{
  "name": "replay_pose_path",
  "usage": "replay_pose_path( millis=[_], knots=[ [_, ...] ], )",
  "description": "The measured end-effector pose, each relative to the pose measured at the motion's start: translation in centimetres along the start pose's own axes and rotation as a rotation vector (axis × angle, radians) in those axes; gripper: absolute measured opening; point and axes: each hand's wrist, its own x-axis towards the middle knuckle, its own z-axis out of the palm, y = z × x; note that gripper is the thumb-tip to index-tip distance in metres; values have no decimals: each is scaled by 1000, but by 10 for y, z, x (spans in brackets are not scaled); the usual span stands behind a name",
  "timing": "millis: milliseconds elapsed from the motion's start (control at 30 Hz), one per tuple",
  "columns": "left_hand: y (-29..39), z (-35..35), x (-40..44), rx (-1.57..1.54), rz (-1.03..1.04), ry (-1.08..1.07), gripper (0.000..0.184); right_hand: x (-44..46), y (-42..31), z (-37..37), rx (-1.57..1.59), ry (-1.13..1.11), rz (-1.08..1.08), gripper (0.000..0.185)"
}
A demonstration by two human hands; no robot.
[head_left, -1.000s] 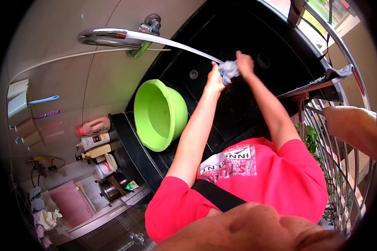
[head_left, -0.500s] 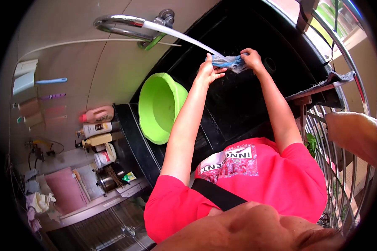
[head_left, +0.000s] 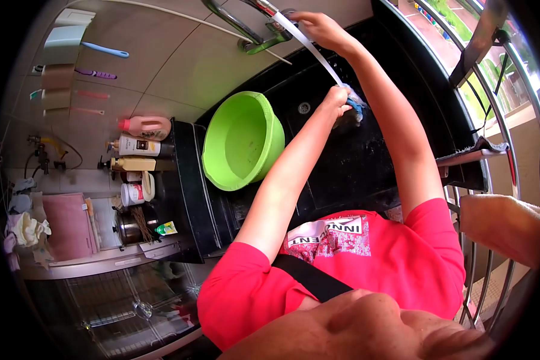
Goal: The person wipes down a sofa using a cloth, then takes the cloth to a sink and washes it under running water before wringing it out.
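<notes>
My left hand (head_left: 337, 102) is closed around a wet blue and whitish cloth (head_left: 355, 107), which hangs bunched over the black sink (head_left: 330, 162). A white stream of water (head_left: 311, 47) falls from the chrome tap (head_left: 237, 23) onto the cloth and hand. Higher up, my right hand (head_left: 325, 31) is at the tap's wall fitting, fingers stretched toward its knob and holding no cloth. Whether the fingertips touch the knob I cannot tell. To the left of my left forearm stands a lime green basin (head_left: 243, 141) with some liquid in it.
Several bottles (head_left: 139, 144) and a steel pot (head_left: 128, 227) stand on the left. Brushes (head_left: 105, 49) hang on the tiled wall. A pinkish cloth (head_left: 69, 225) lies at far left. On the right are metal railings (head_left: 510, 90) and a draped towel (head_left: 503, 225).
My right hand has let go of the cloth and moved up to the tap. My left hand has moved right and down, keeping the cloth bunched. The view has shifted.
</notes>
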Motion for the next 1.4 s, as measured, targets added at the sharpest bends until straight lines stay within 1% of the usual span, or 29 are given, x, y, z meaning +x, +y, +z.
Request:
replay_pose_path(
  millis=[33, 100, 133, 167, 200, 233, 300, 367, 433, 500, 567, 600, 633, 700, 733, 767, 833, 867, 900, 967, 1000, 1033, 1133, 1167, 1233, 1400],
  knots=[
    [3, 2, -5, 54, 25, 5, 27, 17, -15, 3, 46, 27, -125, 44],
    [5, -5, -13, 113, 33, -23, 28, 31, -40, -7, -35, -295, -114, 49],
    [5, -11, -20, 123, 55, -51, 27, 30, -37, -7, -34, -284, -103, 49],
    [-4, -29, -4, 114, 63, -98, 27, 30, -24, -2, -68, -338, -110, 52],
    [-4, -37, -8, 83, 77, -109, 27, 28, -17, 2, -101, -393, -118, 55],
    [-5, -47, -13, 49, 88, -116, 28, 17, -7, 6, -95, -390, -109, 55],
    [3, -61, -31, -43, 95, -199, 31, -20, 2, 7, 118, -214, -339, 56],
    [10, -72, -49, -74, 101, -255, 35, -62, 4, 5, 324, -149, -150, 61],
    [13, -85, -55, -88, 90, -297, 36, -111, 23, 1, 716, -184, 303, 67],
    [16, -97, -63, -64, 130, -311, 38, -161, 53, 9, 616, -216, 472, 73],
    [18, -103, -73, -82, 130, -309, 38, -203, 54, 17, 678, -265, 574, 74],
    [20, -103, -81, -68, 133, -324, 39, -217, 51, 22, 708, -297, 520, 77],
    [21, -103, -88, -49, 146, -323, 40, -229, 49, 27, 700, -377, 524, 79],
    [22, -106, -98, -34, 136, -319, 41, -237, 26, 30, 604, -469, 531, 84],
    [23, -109, -102, -13, 147, -357, 46, -244, 33, 40, 605, -475, 465, 90],
    [23, -109, -108, -13, 141, -352, 46, -248, 35, 45, 612, -476, 470, 90],
    [25, -109, -120, 1, 183, -379, 47, -255, 40, 53, 492, -493, 424, 91],
    [27, -110, -125, 31, 193, -396, 48, -258, 43, 52, 514, -522, 477, 87],
    [29, -111, -131, 32, 191, -391, 48, -262, 47, 52, 508, -543, 517, 70],
    [31, -115, -141, 36, 262, -333, 49, -269, 52, 47, 840, -604, 741, 42],
    [32, -120, -143, 39, 271, -327, 50, -273, 52, 47, 923, -534, 698, 24],
    [32, -123, -147, 65, 282, -285, 51, -277, 52, 47, 1061, -476, 715, 19],
    [30, -136, -154, 66, 298, -218, 52, -281, 43, 35, 1295, -320, 776, 19],
    [29, -140, -154, 63, 296, -215, 52, -281, 38, 31, 1295, -323, 779, 19],
    [24, -149, -156, 24, 330, -154, 50, -281, 31, 28, 1332, -235, 768, 19],
    [16, -165, -158, 26, 324, -110, 49, -281, 21, 21, 1352, -188, 792, 20]
  ],
)
